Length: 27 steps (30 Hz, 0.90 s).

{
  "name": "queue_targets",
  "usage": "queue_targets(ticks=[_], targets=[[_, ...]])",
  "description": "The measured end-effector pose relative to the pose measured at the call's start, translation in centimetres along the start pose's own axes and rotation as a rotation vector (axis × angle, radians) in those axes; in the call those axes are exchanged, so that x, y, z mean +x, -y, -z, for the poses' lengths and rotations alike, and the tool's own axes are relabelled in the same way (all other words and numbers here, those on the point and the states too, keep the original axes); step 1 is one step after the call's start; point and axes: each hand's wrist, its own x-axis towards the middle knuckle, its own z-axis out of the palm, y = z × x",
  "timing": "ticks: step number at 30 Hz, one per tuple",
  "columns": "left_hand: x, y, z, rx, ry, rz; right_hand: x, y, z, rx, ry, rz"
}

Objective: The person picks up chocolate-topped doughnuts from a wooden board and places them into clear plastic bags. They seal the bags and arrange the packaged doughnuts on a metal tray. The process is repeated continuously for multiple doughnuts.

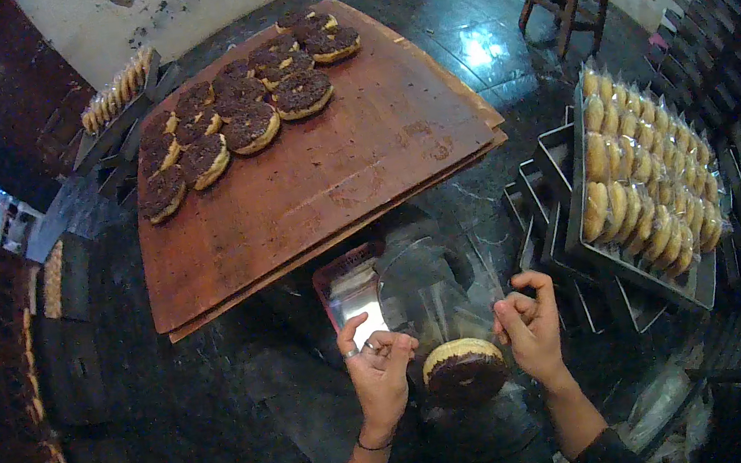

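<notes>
Between my two hands is a clear plastic bag [428,285] with a chocolate-topped donut [465,377] in its near end. The donut is tilted, its dark sprinkled side toward me and its pale side up. My left hand [380,369], with rings on its fingers, pinches the bag's left side between thumb and finger. On the other side my right hand [530,327] pinches the bag too, thumb against a bent forefinger. The film's exact edges are hard to make out.
Ahead stands a brown wooden board [327,181] bearing several chocolate-topped donuts [251,128]. To the right, stacked metal trays [576,248] hold bagged plain donuts [649,165]. A red-rimmed shiny flat object [349,285] lies beyond my left hand. A wooden stool [569,3] stands far right.
</notes>
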Motion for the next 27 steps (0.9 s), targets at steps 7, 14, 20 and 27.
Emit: queue_targets(ticks=[7, 14, 20, 27], targets=[[-0.5, 0.4, -1.0, -0.047, 0.075, 0.138, -0.1, -1.1, 1.8, -0.120, 0.164, -0.055], [1.0, -3.6, -0.6, 0.092, 0.091, -0.088, 1.6, 4.7, 1.1, -0.309, 0.241, 0.176], [-2.9, 0.8, 1.2, 0.273, -0.095, 0.020, -3.0, -2.2, 2.2, -0.466, 0.073, 0.177], [-3.8, 2.0, -1.3, 0.008, -0.403, 0.140, -4.5, -4.0, 0.3, -0.718, -0.143, 0.384]])
